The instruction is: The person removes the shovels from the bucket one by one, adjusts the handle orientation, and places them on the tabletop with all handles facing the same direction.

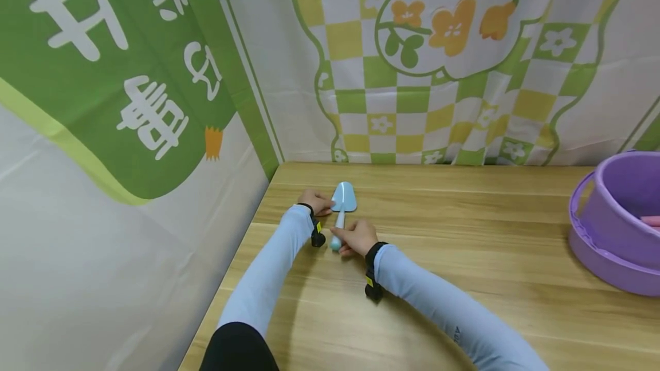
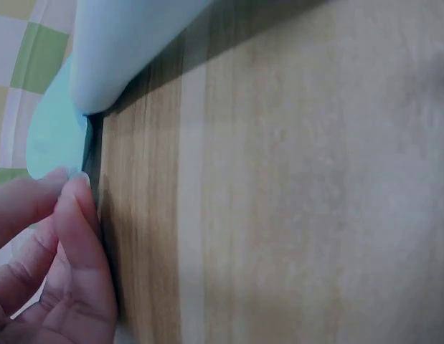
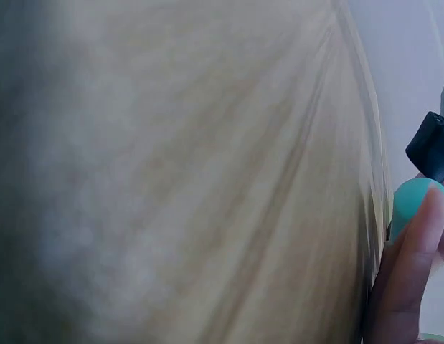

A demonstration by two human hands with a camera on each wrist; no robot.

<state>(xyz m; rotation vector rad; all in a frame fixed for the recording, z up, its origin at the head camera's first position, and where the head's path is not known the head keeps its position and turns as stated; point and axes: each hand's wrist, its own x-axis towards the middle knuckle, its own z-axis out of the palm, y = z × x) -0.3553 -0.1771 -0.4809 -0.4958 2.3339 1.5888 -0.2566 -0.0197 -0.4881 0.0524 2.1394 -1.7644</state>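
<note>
A light blue toy shovel (image 1: 344, 194) lies on the wooden table, its blade toward the back wall and its handle toward me. At the blade's left corner, my left hand (image 1: 315, 202) pinches the edge between thumb and finger; the left wrist view shows these fingertips (image 2: 77, 188) on the blade's rim. My right hand (image 1: 360, 237) grips the handle near its teal end from the right side. In the right wrist view a finger (image 3: 412, 276) lies against that rounded handle end (image 3: 409, 199). The palm sides of both hands are mostly hidden in the head view.
A purple bucket (image 1: 619, 245) with a raised handle stands at the table's right side, with something pink (image 1: 652, 220) inside. Printed cloth (image 1: 149, 179) hangs along the left and back of the wooden table (image 1: 464, 210).
</note>
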